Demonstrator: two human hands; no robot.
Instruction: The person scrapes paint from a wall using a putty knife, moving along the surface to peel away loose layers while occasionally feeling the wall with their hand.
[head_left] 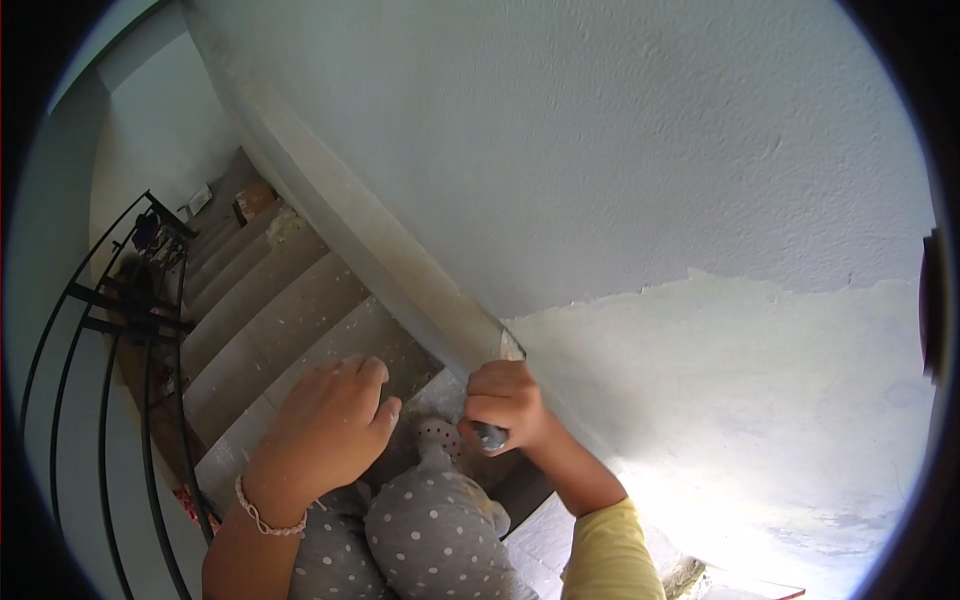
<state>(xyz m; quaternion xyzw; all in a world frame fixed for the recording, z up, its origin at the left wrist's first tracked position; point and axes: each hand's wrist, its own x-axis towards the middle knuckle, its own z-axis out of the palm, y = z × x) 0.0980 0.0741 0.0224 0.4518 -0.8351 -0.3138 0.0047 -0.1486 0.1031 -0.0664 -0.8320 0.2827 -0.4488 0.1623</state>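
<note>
My right hand point(502, 402) is closed around the dark handle point(489, 435) of a scraper. Its pale, flat blade point(511, 346) points up and touches or nearly touches the wall point(640, 340) by the ledge, where the paint meets a bare patch. My left hand point(330, 420) hangs over the steps with its fingers curled in and the thumb a little apart. No object shows in it, and its palm is hidden. Below both hands is my knee point(435, 530) in grey dotted cloth.
Stairs point(265, 325) with pale specks run down to the left beside a sloping ledge point(370, 220). A black metal railing point(105, 430) borders them on the left. A brown box point(254, 200) stands at the far end. Grey paint with a ragged lower edge covers the upper wall.
</note>
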